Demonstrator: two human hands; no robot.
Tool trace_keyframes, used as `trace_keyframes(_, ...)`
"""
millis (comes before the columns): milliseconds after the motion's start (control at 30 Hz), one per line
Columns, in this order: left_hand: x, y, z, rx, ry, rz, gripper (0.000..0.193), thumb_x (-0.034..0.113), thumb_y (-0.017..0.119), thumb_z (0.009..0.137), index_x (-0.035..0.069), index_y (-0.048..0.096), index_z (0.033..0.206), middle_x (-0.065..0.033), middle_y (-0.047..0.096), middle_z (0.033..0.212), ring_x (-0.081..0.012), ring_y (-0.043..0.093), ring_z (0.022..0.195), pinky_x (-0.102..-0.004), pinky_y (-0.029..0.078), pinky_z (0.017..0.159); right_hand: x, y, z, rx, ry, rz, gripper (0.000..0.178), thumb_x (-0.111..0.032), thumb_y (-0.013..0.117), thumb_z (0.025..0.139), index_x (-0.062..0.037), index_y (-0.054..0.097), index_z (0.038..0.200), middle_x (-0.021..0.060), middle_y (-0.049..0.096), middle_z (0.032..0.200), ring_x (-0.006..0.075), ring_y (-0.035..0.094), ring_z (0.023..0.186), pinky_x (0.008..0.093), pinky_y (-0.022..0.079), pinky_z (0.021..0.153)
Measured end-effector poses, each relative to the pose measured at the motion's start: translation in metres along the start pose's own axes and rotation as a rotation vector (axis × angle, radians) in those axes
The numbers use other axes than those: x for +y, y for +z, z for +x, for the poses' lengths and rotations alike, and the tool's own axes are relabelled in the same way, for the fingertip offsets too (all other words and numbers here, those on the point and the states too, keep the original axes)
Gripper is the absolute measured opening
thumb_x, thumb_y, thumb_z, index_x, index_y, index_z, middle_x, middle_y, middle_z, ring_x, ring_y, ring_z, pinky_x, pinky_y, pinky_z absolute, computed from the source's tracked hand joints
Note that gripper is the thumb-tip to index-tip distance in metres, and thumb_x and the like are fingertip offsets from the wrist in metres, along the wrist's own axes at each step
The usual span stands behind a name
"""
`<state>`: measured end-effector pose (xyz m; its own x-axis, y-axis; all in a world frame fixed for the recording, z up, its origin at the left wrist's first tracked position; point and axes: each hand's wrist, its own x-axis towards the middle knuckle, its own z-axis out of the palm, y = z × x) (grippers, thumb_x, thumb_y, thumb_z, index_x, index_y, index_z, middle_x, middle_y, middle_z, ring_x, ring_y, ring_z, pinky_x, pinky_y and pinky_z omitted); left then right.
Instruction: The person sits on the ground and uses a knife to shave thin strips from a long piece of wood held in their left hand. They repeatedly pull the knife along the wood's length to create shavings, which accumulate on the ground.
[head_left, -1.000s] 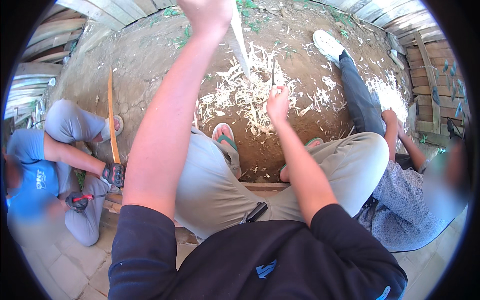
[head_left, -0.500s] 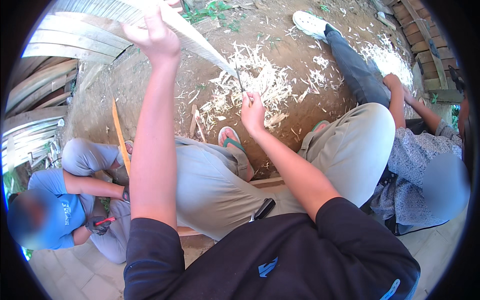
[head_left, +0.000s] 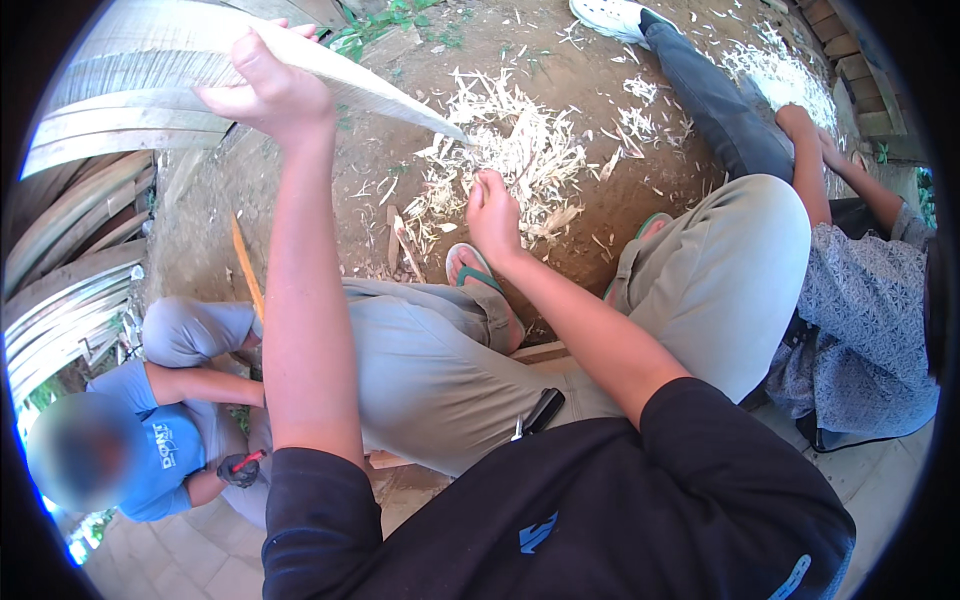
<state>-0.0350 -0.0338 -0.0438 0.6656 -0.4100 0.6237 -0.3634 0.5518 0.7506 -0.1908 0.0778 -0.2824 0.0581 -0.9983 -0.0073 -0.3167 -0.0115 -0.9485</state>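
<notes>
One pale wooden strip [head_left: 330, 75] grasped by left hand [head_left: 265, 90]; right hand [head_left: 492, 210] clenched

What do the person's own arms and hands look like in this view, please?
Both forearms are bare, coming out of dark navy short sleeves that end just above the elbow. The left hand and right hand wear no gloves, and no watch, ring or band shows on either wrist. The shirt front carries a small blue mark.

Two co-workers [head_left: 120, 450] [head_left: 850, 300], one wooden strip [head_left: 330, 75], two hands [head_left: 265, 90] [head_left: 492, 205].
</notes>
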Motion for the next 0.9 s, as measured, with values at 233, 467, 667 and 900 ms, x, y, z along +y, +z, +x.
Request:
trace_keyframes(233,0.001,-0.002,0.009,-0.031,-0.073,0.097,0.056,0.033,0.048,0.098,-0.013,0.028,0.121,-0.0290,0.061,0.100,-0.0352,0.069,0.073,-0.0435,0.060,0.064,0.001,0.001,0.006,-0.015,0.053,-0.061,0.020,-0.008,0.063,0.098,0.0011,0.065,0.116,0.0258,0.073,0.091,0.0411,0.073,0.084,0.0461,0.057,0.074)
trace_keyframes(467,0.002,-0.004,0.013,-0.042,-0.100,0.123,0.058,0.038,0.044,0.099,-0.011,0.028,0.124,-0.0266,0.059,0.104,-0.0356,0.068,0.080,-0.0451,0.059,0.072,0.015,-0.002,0.011,-0.094,0.096,-0.030,0.019,-0.009,0.060,0.098,-0.0008,0.062,0.115,0.0262,0.071,0.088,0.0444,0.070,0.083,0.0500,0.055,0.072)
trace_keyframes(667,-0.005,-0.014,0.016,-0.028,-0.138,0.098,0.060,0.041,0.046,0.098,-0.009,0.028,0.126,-0.0256,0.059,0.103,-0.0364,0.068,0.080,-0.0454,0.059,0.073,0.015,-0.010,0.014,-0.052,-0.062,-0.008,0.019,-0.008,0.065,0.096,0.0005,0.067,0.113,0.0255,0.074,0.098,0.0417,0.073,0.090,0.0448,0.057,0.078)
trace_keyframes(900,-0.006,-0.020,0.016,0.002,-0.136,0.115,0.059,0.040,0.046,0.098,-0.008,0.027,0.127,-0.0282,0.059,0.105,-0.0379,0.068,0.077,-0.0458,0.059,0.070,0.011,-0.002,0.012,-0.065,-0.017,-0.010,0.025,-0.010,0.065,0.097,0.0016,0.066,0.120,0.0239,0.074,0.089,0.0304,0.075,0.077,0.0408,0.056,0.067)
